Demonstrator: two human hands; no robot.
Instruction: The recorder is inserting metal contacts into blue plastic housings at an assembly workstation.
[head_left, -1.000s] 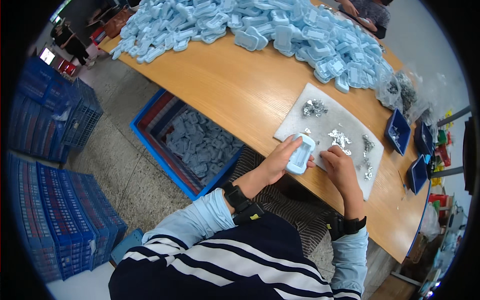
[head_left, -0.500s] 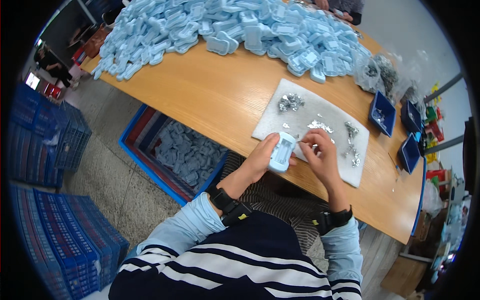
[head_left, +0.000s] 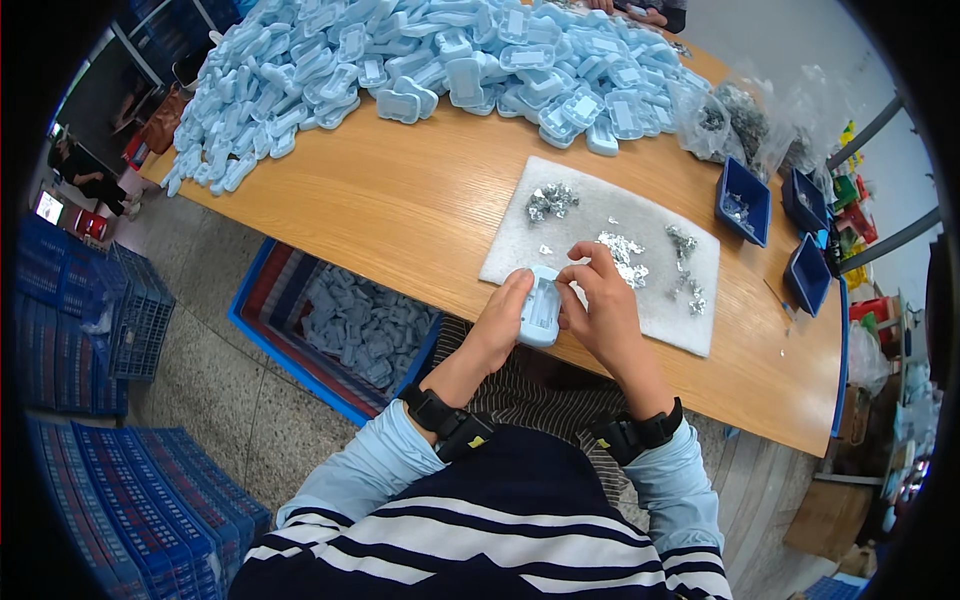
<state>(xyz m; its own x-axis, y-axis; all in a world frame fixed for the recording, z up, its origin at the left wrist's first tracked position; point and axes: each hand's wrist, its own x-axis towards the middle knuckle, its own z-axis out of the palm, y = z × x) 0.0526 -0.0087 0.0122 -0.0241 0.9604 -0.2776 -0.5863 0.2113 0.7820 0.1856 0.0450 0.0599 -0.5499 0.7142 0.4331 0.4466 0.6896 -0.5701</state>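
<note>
Pale-blue case between both hands

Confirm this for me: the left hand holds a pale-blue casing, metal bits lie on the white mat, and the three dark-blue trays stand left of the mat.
Wrong on one point: the trays stand right of the mat, as the head view shows. The left hand does hold a casing, and metal bits lie on the mat.

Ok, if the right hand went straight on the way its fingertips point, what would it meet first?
Likely the light-blue casing in the left hand; the right hand is close beside its edge, though contact is unclear.
</note>
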